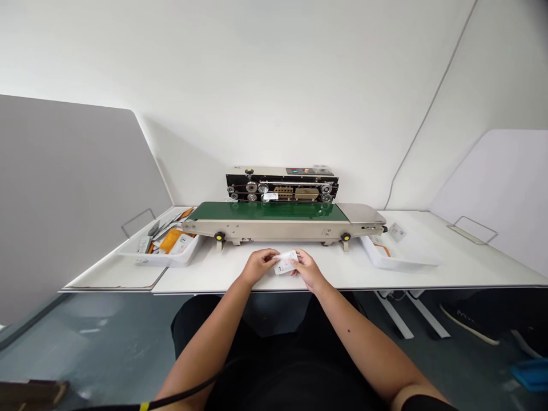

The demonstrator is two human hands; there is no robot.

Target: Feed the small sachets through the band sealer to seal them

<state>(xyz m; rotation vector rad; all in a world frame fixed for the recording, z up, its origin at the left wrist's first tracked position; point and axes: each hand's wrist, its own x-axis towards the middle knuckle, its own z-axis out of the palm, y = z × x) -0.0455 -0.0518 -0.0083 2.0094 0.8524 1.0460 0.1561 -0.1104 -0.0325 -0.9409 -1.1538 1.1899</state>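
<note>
Between my two hands, over the front of the white table [240,274], is a small white printed pouch [285,264]. My left hand [260,265] pinches its left upper corner between thumb and fingers. On the right side, my right hand [307,269] grips the pouch with the thumb on its face. Just beyond my hands stands a band sealing machine [282,228] with a green conveyor belt [269,211]. Another small white packet [270,196] lies against the machine's rollers at the back of the belt.
At the left, a white bin [188,258] holds several white and orange pouches [173,241]. A second white bin [402,262] on the right contains a few pouches [382,249]. Grey partitions [77,200] flank the table. Another person's shoe [468,324] shows at the lower right.
</note>
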